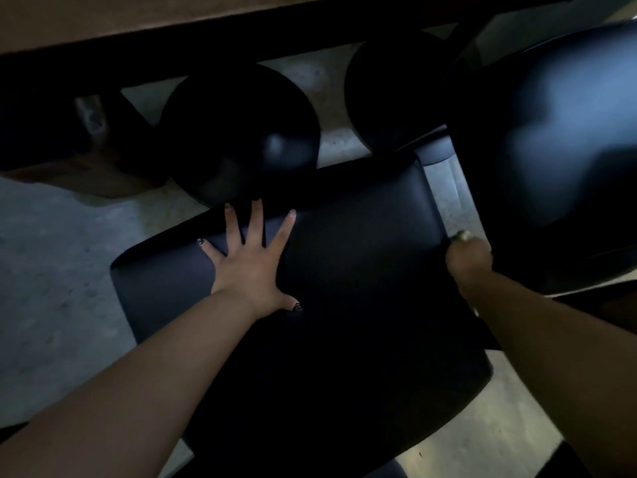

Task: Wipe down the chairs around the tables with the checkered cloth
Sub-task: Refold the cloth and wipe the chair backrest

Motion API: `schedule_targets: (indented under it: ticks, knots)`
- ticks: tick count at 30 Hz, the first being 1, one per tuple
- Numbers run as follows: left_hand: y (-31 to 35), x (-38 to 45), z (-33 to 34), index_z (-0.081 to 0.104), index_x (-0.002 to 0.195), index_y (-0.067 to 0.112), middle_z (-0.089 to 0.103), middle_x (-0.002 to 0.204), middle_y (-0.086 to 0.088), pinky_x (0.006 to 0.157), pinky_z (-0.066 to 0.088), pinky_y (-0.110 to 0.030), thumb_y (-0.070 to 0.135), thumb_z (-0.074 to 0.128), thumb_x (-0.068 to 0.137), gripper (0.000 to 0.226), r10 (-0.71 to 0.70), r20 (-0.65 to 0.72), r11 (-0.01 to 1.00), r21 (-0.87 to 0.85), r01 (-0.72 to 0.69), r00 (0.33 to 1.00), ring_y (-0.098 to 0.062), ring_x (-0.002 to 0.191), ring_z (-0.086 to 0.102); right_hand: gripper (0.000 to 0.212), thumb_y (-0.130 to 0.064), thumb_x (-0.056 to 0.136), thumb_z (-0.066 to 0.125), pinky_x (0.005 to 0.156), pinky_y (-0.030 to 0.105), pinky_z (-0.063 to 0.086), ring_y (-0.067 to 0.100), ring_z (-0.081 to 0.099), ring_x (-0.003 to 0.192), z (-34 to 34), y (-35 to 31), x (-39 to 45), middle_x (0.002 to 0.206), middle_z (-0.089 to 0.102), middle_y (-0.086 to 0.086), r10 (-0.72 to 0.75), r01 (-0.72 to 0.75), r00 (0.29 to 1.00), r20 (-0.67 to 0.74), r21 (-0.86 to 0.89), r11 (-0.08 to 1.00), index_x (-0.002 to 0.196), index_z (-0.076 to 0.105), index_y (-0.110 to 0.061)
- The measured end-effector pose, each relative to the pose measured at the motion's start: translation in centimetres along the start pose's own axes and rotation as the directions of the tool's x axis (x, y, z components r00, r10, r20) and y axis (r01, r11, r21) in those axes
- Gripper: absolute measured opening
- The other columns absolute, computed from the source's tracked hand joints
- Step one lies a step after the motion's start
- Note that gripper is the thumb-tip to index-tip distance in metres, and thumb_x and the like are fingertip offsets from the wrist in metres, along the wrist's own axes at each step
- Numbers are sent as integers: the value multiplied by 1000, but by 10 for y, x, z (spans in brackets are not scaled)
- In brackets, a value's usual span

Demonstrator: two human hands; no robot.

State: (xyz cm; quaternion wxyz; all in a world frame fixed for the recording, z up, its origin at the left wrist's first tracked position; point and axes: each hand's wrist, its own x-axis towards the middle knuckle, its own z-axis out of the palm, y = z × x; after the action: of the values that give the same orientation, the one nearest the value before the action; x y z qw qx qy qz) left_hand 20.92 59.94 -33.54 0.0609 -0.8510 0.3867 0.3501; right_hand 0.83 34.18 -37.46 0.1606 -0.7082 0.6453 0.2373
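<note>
A black padded chair seat [344, 288] fills the middle of the dim head view. My left hand [248, 260] lies flat on its left part, fingers spread and reaching the seat's far edge. My right hand [468, 260] is at the seat's right edge, blurred, its fingers curled over the rim. A small pale bit of something [463, 236] shows at its knuckles; whether that is the checkered cloth I cannot tell. The cloth is otherwise hidden.
A second black chair [558, 150] stands close on the right. Two round black table bases [241, 139] [389, 94] sit on the grey concrete floor [58, 270] beyond the seat. A brown tabletop edge [138, 25] runs across the top.
</note>
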Motion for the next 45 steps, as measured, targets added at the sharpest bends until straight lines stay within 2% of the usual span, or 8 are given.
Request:
schedule_targets:
  ticks: [8,16,19,23,32,37,41,45]
  knots:
    - [-75,-26,3,-3,154,31,-20,160,1,121,1,-36,40,77,78,111,197,-72,970,-133,-205,978,-15,147,-18,37,-10,101,33,98,38,37,39,45,124,-53,-124,13,133,50,28,-275,292,946,-171,82,953,129,48,8]
    - [-145,-78,39,-3,153,7,-6,162,-9,117,-1,-22,38,85,68,126,-263,-171,853,-501,146,950,-17,149,-6,41,-29,102,29,92,46,41,42,56,108,11,-223,-72,120,60,23,-723,657,686,-81,-358,663,117,60,-6]
    - [-142,-88,53,2,152,5,19,158,-11,116,24,-29,31,88,65,125,-441,-32,575,-778,255,897,-20,145,23,41,-32,99,34,86,41,41,40,55,111,35,-259,-102,125,57,22,-734,715,676,66,-300,631,122,57,-8]
    - [-137,-90,76,56,112,18,66,97,10,65,51,-16,26,84,72,50,-475,207,121,-948,296,855,0,86,67,41,-33,96,39,92,39,42,38,56,115,68,-303,-159,127,58,20,-792,823,564,232,-243,514,122,60,-8]
    - [-153,-123,97,63,115,21,72,109,5,82,51,-28,21,63,93,22,-345,385,-331,-903,273,856,-10,96,69,53,-56,96,31,79,30,38,25,58,107,135,-327,-270,118,63,4,-952,988,156,265,-49,148,105,64,-15]
    - [-167,-136,103,51,131,18,65,121,-2,92,48,-34,16,53,99,33,-359,456,-447,-850,279,814,-15,108,63,66,-82,77,31,54,25,36,13,61,63,117,-331,-262,54,62,-16,-875,898,367,316,126,422,51,66,-33]
    - [-168,-138,104,47,138,9,66,123,-8,99,46,-39,13,52,98,41,-380,485,-494,-826,271,787,-20,113,62,66,-71,79,42,103,51,30,28,44,127,134,-322,-253,135,53,-2,-901,916,284,328,-371,153,128,54,-28]
    - [-163,-134,100,52,131,10,68,116,-7,96,48,-36,11,54,96,35,-392,519,-575,-783,238,759,-19,108,64,60,-52,86,40,98,45,31,38,43,123,146,-316,-254,133,52,11,-937,879,313,159,-423,222,129,52,-12]
